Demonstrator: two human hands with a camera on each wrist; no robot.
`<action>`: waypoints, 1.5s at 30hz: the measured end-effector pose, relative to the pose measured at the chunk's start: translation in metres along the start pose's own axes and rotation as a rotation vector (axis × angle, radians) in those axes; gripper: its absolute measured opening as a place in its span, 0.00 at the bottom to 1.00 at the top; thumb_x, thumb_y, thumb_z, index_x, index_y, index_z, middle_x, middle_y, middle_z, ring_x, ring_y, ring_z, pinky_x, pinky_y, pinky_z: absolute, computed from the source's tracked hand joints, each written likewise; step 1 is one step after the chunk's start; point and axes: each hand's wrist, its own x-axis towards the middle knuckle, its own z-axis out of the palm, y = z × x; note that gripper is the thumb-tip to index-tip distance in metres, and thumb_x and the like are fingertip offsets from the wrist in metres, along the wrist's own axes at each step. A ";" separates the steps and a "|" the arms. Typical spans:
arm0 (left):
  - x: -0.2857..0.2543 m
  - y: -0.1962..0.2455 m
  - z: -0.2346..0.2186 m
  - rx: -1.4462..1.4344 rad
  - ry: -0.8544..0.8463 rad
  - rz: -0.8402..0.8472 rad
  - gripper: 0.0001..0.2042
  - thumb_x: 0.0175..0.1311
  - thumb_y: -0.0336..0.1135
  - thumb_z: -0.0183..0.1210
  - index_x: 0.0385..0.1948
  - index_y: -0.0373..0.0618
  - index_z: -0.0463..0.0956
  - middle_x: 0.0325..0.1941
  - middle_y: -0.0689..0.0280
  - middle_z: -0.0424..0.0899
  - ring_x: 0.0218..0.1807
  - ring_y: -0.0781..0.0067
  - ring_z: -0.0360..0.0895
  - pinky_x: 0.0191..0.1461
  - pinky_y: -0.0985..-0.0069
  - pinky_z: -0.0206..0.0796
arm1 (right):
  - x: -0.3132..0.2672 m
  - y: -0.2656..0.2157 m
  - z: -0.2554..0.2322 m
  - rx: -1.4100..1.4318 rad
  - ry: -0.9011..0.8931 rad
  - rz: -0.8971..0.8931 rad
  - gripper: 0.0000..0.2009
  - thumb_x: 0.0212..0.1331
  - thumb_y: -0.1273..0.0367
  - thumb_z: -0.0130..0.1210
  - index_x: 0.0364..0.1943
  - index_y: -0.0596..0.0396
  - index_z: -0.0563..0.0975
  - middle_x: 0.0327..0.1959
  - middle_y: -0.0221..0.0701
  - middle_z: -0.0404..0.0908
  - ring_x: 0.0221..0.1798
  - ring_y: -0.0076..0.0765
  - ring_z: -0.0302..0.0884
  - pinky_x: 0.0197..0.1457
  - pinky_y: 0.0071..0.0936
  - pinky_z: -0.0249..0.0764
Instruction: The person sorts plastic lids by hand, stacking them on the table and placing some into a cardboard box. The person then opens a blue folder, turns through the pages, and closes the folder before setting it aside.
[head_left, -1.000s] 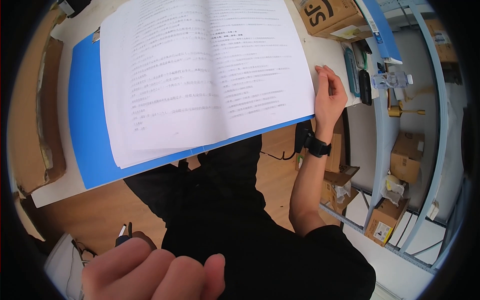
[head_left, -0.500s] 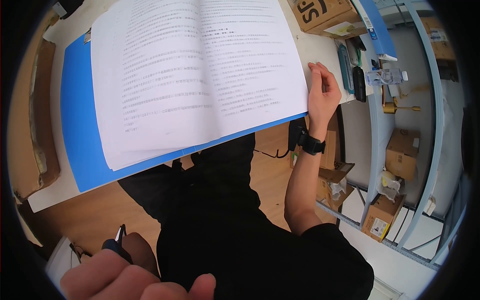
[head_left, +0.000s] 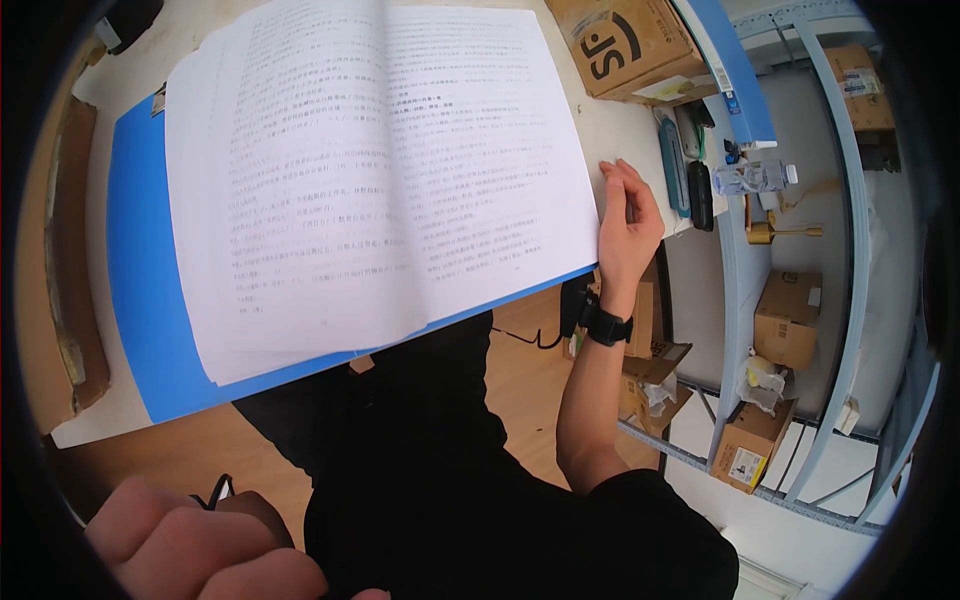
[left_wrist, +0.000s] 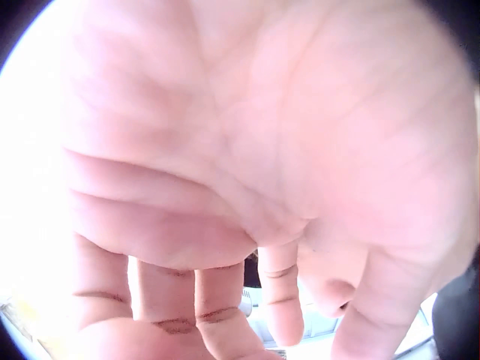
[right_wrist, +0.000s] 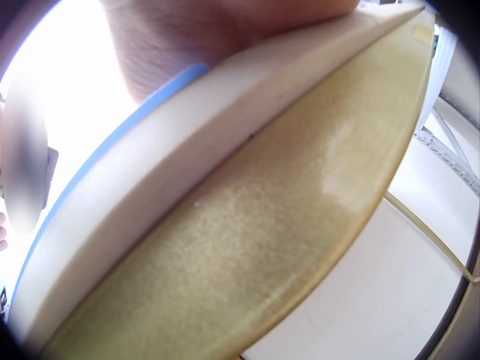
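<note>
Printed pages (head_left: pixel 290 200) lie spread on a blue folder (head_left: pixel 150 290) on the white table. Beside their right edge, my right hand (head_left: pixel 632 235) rests at the table's edge, fingers loosely bent and holding nothing. The right wrist view shows part of that hand (right_wrist: pixel 232 37) above the table's edge (right_wrist: pixel 165 157). Close to the head camera at the bottom left is my left hand (head_left: pixel 205 550), raised off the table with bent knuckles. Its palm (left_wrist: pixel 225 135) fills the left wrist view, fingers loosely bent with nothing held.
A cardboard box (head_left: pixel 625 45) stands at the table's back right, near a teal case (head_left: pixel 673 165), a black object (head_left: pixel 699 195) and a clear bottle (head_left: pixel 750 178). Long cardboard (head_left: pixel 65 270) lines the left side. Shelving (head_left: pixel 850 250) with boxes stands at the right.
My left hand has moved left and lower in the head view, its thumb now mostly out of frame. The head view has shifted; my right hand stays beside the pages.
</note>
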 end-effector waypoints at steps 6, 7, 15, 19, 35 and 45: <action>0.017 -0.036 -0.032 0.127 -0.093 0.113 0.11 0.60 0.22 0.69 0.21 0.40 0.76 0.23 0.61 0.74 0.23 0.65 0.73 0.23 0.70 0.60 | -0.001 -0.012 -0.001 -0.108 -0.035 -0.021 0.06 0.71 0.73 0.57 0.41 0.60 0.83 0.52 0.39 0.88 0.69 0.46 0.77 0.70 0.37 0.71; 0.015 -0.045 -0.034 0.136 -0.070 0.114 0.12 0.58 0.22 0.70 0.18 0.41 0.74 0.22 0.62 0.74 0.22 0.66 0.72 0.23 0.71 0.58 | 0.000 -0.014 -0.002 -0.126 -0.057 -0.031 0.05 0.70 0.73 0.57 0.41 0.60 0.83 0.52 0.39 0.88 0.69 0.46 0.77 0.70 0.38 0.71; 0.011 -0.027 -0.020 0.068 -0.034 0.173 0.11 0.55 0.22 0.70 0.20 0.43 0.75 0.22 0.62 0.73 0.22 0.67 0.71 0.23 0.72 0.56 | -0.001 -0.007 0.000 -0.053 -0.031 -0.046 0.06 0.69 0.73 0.58 0.42 0.61 0.83 0.52 0.41 0.88 0.68 0.50 0.78 0.70 0.41 0.71; -0.008 0.003 0.003 0.054 -0.037 0.131 0.10 0.53 0.22 0.70 0.21 0.43 0.75 0.22 0.63 0.73 0.22 0.67 0.70 0.23 0.72 0.55 | -0.001 -0.003 -0.001 -0.032 -0.033 -0.105 0.07 0.67 0.72 0.59 0.41 0.62 0.83 0.51 0.41 0.88 0.65 0.51 0.80 0.68 0.39 0.73; 0.039 -0.013 -0.007 0.107 0.010 0.302 0.12 0.44 0.23 0.68 0.28 0.50 0.77 0.22 0.65 0.69 0.21 0.70 0.65 0.23 0.74 0.50 | -0.001 0.002 -0.005 -0.074 -0.064 -0.056 0.06 0.70 0.73 0.58 0.42 0.60 0.83 0.54 0.40 0.88 0.69 0.48 0.78 0.71 0.40 0.70; 0.102 -0.088 0.002 -0.279 0.100 -0.033 0.20 0.33 0.27 0.63 0.32 0.66 0.77 0.22 0.72 0.60 0.23 0.73 0.59 0.25 0.75 0.49 | -0.001 -0.011 -0.011 -0.196 -0.164 0.049 0.04 0.71 0.78 0.53 0.42 0.63 0.79 0.64 0.42 0.81 0.75 0.47 0.70 0.76 0.40 0.64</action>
